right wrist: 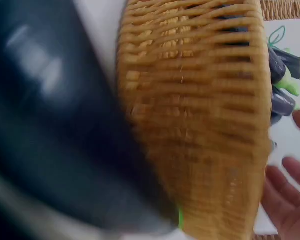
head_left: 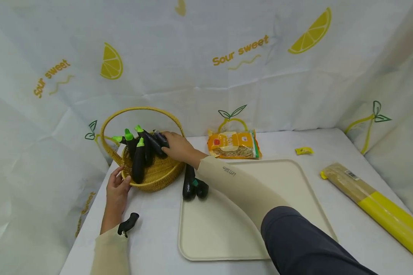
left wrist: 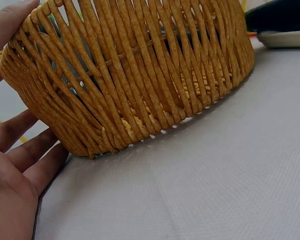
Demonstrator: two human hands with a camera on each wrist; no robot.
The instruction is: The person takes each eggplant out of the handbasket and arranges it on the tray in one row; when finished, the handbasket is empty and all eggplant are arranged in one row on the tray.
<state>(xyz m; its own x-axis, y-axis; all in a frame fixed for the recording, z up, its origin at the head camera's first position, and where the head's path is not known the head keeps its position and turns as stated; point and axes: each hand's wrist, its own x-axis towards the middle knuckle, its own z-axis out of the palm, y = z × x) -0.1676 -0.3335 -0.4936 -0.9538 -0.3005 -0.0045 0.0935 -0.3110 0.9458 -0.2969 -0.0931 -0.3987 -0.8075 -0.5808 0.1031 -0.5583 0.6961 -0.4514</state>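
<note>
A wicker basket (head_left: 158, 179) (left wrist: 140, 65) (right wrist: 190, 100) holds several dark eggplants (head_left: 138, 164) with green caps. My left hand (head_left: 117, 191) (left wrist: 15, 175) grips its near-left rim, thumb on top and fingers against the side. Over the basket's right side reaches my right hand (head_left: 180, 147) (right wrist: 290, 195), its fingertips at a dark eggplant (head_left: 161, 139). In the right wrist view its thumb and fingers stand apart, with nothing visible between them. Two more eggplants (head_left: 189, 187) lie outside, over the tray's upper-left corner; a large one (right wrist: 65, 125) fills the right wrist view's left side, blurred.
The beige tray (head_left: 223, 259) lies under my right forearm. Behind it is an orange food packet (head_left: 232, 145). A small yellow packet (head_left: 304, 151) and a long yellow-and-tan package (head_left: 375, 202) lie to the right. The basket's tall handle (head_left: 141, 108) arches over the eggplants.
</note>
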